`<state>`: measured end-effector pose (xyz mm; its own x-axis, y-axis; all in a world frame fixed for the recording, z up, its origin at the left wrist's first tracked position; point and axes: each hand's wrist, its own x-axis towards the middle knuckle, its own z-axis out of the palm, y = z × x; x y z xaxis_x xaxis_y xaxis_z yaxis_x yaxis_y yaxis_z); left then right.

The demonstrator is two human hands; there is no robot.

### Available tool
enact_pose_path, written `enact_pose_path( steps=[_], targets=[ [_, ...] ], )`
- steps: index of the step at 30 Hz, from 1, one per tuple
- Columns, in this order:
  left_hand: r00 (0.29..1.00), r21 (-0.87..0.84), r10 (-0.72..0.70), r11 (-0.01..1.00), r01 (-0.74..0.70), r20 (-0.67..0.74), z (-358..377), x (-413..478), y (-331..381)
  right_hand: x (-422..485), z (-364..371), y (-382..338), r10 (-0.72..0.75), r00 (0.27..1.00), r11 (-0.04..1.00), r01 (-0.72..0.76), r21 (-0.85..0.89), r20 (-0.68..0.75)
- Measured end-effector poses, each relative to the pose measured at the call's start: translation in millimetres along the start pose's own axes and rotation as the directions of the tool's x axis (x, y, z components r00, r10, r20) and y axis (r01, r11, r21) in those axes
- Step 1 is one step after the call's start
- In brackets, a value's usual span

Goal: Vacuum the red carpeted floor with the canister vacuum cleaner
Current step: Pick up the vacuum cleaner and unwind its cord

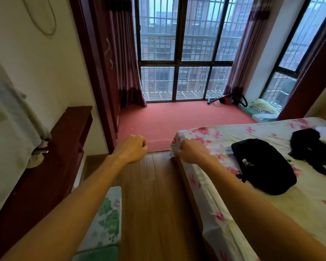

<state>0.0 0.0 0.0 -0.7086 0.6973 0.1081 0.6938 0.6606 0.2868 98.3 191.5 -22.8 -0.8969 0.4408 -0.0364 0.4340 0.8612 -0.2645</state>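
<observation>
The red carpet (177, 119) covers a raised floor in front of the big window, with small pale specks scattered on it. A red and black canister vacuum cleaner (229, 100) lies at the far right of the carpet by the curtain, its black hose (242, 101) looped beside it and its wand (213, 100) pointing left. My left hand (133, 148) hangs in the air over the carpet's front step, fingers loosely curled, holding nothing. My right hand (192, 153) is over the bed's near corner, fingers curled down and empty. Both are far from the vacuum.
A bed with a floral sheet (271, 185) fills the right side, with a black bag (263, 166) and black clothing (312, 149) on it. A dark red cabinet (51, 166) stands on the left. Wood floor (154, 204) runs between them. Cushions (262, 112) lie at the carpet's far right.
</observation>
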Motion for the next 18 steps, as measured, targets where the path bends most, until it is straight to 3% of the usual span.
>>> enact_pose_path(
  steps=[6,18],
  targets=[
    [1.000,0.044,-0.013,0.999,0.012,0.026,-19.7,101.0,-51.0,112.3,-5.6,-24.1,0.115,0.993,0.993,-0.116,0.030,0.014],
    [0.997,0.023,0.047,0.999,-0.049,0.068,-1.3,261.6,-101.4,267.7,-11.5,-9.8,0.126,0.992,0.992,-0.126,0.006,0.009]
  ],
)
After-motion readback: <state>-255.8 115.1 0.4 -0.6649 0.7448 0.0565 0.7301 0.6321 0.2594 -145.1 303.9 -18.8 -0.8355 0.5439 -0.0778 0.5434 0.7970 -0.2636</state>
